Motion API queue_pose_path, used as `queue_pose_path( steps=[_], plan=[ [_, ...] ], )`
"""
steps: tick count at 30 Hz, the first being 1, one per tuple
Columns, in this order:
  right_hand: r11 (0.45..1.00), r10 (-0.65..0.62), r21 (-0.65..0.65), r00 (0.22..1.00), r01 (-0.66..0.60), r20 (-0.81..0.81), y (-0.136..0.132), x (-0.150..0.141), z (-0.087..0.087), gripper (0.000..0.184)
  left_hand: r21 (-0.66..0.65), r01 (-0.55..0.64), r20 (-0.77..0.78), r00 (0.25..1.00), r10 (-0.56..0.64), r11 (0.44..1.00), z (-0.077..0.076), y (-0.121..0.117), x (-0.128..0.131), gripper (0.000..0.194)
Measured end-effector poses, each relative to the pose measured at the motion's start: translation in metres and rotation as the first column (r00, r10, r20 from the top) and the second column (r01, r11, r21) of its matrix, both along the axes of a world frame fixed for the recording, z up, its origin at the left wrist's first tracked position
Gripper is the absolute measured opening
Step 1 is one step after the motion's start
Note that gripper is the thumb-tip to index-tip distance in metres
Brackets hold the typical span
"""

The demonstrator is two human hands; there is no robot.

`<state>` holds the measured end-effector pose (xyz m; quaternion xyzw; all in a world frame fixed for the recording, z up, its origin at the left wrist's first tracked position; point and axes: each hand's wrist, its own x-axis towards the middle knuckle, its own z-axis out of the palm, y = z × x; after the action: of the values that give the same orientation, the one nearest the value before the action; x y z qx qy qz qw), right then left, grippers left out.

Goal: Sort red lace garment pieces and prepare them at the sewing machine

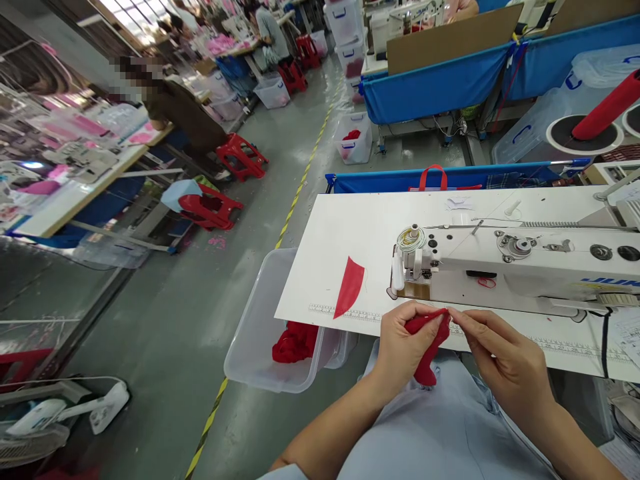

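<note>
A small piece of red fabric hangs over my lap at the front edge of the sewing table. My left hand is closed around its upper part, thumb on top. The fingertips of my right hand pinch together at the fabric's upper right corner, touching the left fingertips. What exactly lies between the right fingertips is too small to make out. Just beyond my hands stands a white sewing machine. A second red fabric piece, curved on one side, lies flat on the table to the left.
Below the table's left edge, a clear plastic bin holds red fabric. A printed ruler runs along the front edge. Behind the table hangs a blue cloth trough. Red stools and a person are across the aisle.
</note>
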<state>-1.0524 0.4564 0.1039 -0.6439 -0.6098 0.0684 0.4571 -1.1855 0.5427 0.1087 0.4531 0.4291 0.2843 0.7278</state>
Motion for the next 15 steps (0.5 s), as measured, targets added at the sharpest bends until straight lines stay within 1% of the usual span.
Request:
queue_pose_path(
  steps=[3,5,7,9,11,13,15],
  plan=[
    [0.999,-0.02,-0.036,0.99,0.015,-0.141,0.0007,-0.002,0.0005,0.037,0.015,0.011,-0.008,1.0,-0.011,1.0,0.0001,-0.0001,-0.0002,0.029],
    [0.994,-0.05,-0.103,0.959,0.022,-0.279,0.0013,-0.0027,0.0,0.031,0.004,0.017,-0.006,1.0,-0.017,1.0,-0.0005,0.0002,-0.0004,0.03],
    [0.988,-0.078,-0.153,0.924,0.022,-0.374,0.0019,-0.0025,-0.0013,0.026,-0.014,0.019,-0.003,1.0,-0.019,1.0,-0.0014,0.0005,-0.0006,0.031],
    [0.985,-0.099,-0.17,0.917,0.035,-0.387,0.0025,-0.0021,-0.0025,0.023,-0.03,0.023,0.001,1.0,-0.023,0.999,-0.0021,0.0004,-0.0008,0.031],
    [0.985,-0.125,-0.158,0.93,0.074,-0.347,0.0034,-0.002,-0.0027,0.018,0.01,0.022,-0.018,1.0,-0.022,1.0,-0.0024,-0.0001,-0.001,0.029],
    [0.983,-0.163,-0.136,0.936,0.125,-0.313,0.0046,-0.0024,-0.0018,0.011,0.12,0.016,-0.064,0.998,-0.008,0.993,-0.0025,-0.0013,-0.0012,0.023],
    [0.981,-0.185,-0.115,0.936,0.157,-0.299,0.0062,-0.003,0.0,0.006,0.236,0.021,-0.102,0.995,0.004,0.972,-0.0027,-0.0026,-0.0013,0.019]
  ],
)
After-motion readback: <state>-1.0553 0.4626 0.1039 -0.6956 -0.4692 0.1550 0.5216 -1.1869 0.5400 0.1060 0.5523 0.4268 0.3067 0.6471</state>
